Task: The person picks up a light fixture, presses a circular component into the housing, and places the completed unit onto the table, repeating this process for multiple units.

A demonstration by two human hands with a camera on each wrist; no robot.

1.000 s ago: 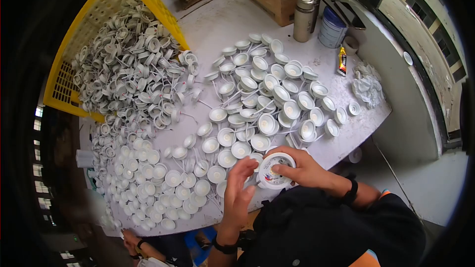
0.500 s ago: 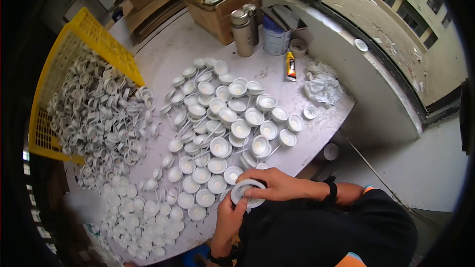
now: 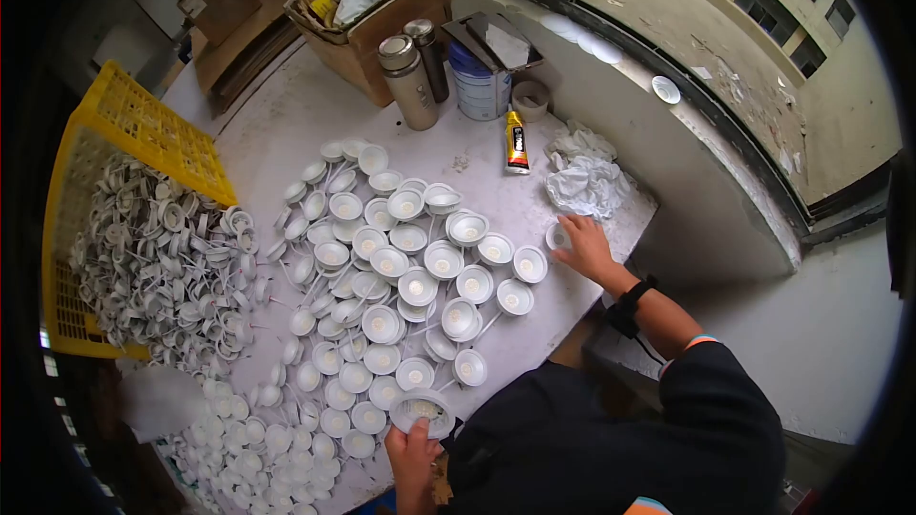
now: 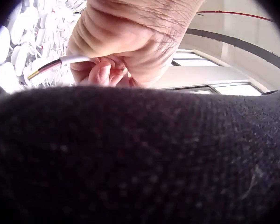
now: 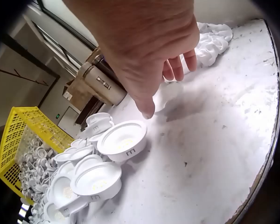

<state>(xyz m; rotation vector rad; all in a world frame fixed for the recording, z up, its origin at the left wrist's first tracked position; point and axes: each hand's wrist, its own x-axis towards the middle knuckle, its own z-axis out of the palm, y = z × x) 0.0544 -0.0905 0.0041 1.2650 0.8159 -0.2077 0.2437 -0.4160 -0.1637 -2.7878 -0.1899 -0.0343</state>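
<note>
My left hand point(image 3: 412, 462) pinches a white round downlight point(image 3: 422, 408) by its rim, thumb over the face, above the table's near edge. In the left wrist view, a white cable point(image 4: 74, 59) with stripped wire ends pokes out beside the curled fingers; the downlight is hidden there. My right hand point(image 3: 587, 248) reaches out to a small white round part point(image 3: 556, 236), fingertips right at its edge and partly covering it. In the right wrist view, the thumb point(image 5: 147, 109) stands apart from the loosely bent fingers. Many similar downlights point(image 3: 417, 286) lie face up in the middle of the table.
A yellow crate point(image 3: 181, 147) spills small white lamp parts at the left. At the back stand a cardboard box point(image 3: 372, 47), a steel flask point(image 3: 408, 85) and a blue-white tin point(image 3: 479, 90). A glue tube point(image 3: 516, 145) and crumpled plastic point(image 3: 584, 171) lie toward the right.
Both hands were at the downlight; the right hand has let go and moved right to the small round part. The left hand keeps the downlight. The head view has shifted rightward.
</note>
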